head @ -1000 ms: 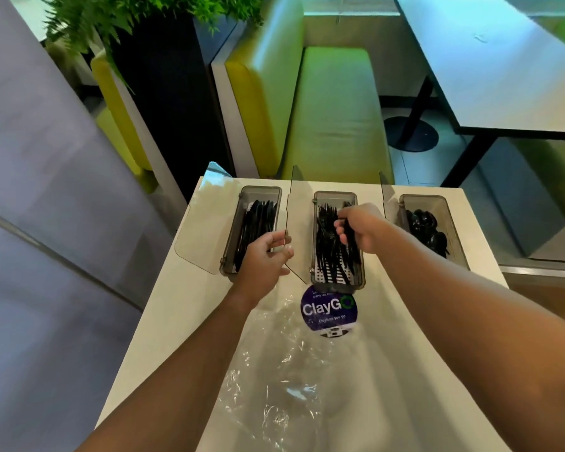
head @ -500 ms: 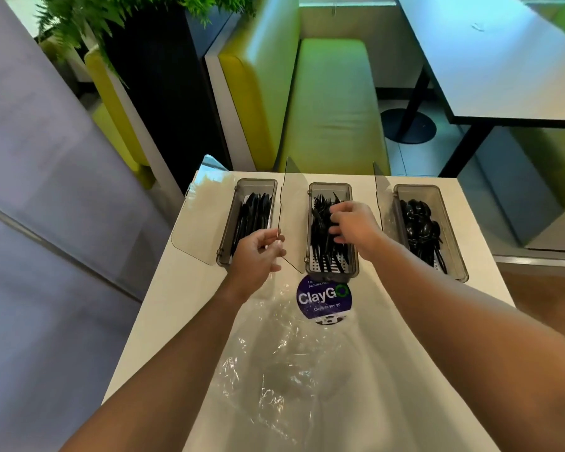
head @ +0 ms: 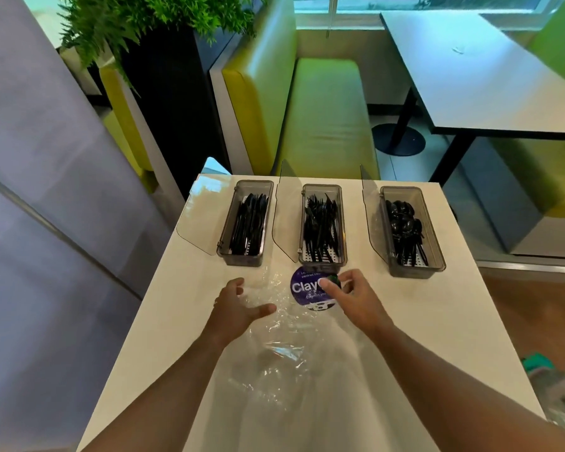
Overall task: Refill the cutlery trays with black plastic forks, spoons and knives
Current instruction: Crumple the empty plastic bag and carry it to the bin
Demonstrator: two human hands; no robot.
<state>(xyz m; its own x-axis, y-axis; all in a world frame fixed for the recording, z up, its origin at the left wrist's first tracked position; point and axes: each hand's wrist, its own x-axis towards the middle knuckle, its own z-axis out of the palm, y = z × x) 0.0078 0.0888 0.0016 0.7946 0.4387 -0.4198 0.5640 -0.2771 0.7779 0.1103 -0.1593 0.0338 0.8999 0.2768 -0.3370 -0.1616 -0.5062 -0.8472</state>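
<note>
Black plastic knives (head: 248, 223) lie lengthwise in the left smoke-tinted clear plastic tray (head: 240, 260). Black plastic forks (head: 320, 223) lie in the middle tray (head: 322, 266) of the same type, and black plastic spoons (head: 403, 228) lie in the right tray (head: 411, 271). The three trays stand side by side, apart from one another, along the far edge of the white desk (head: 437, 321). Each tray's hinged transparent lid (head: 203, 216) is swung open to its left.

A round purple sticker with white lettering (head: 302, 288) lies on the desk just in front of the middle tray. A crumpled clear plastic bag (head: 284, 347) lies on the desk nearer the person and partly covers the sticker.

The left grip (head: 234, 308) is released: fingers spread and thumb extended, over the left part of the bag. The right grip (head: 356, 298) is at the sticker's right edge with the index finger extended and the other fingers loosely bent. Whether it pinches the bag film cannot be determined.

Beyond the desk are a yellow-green upholstered bench (head: 327, 115), a green fern in a black planter (head: 144, 17) and a grey dining table (head: 470, 76).
</note>
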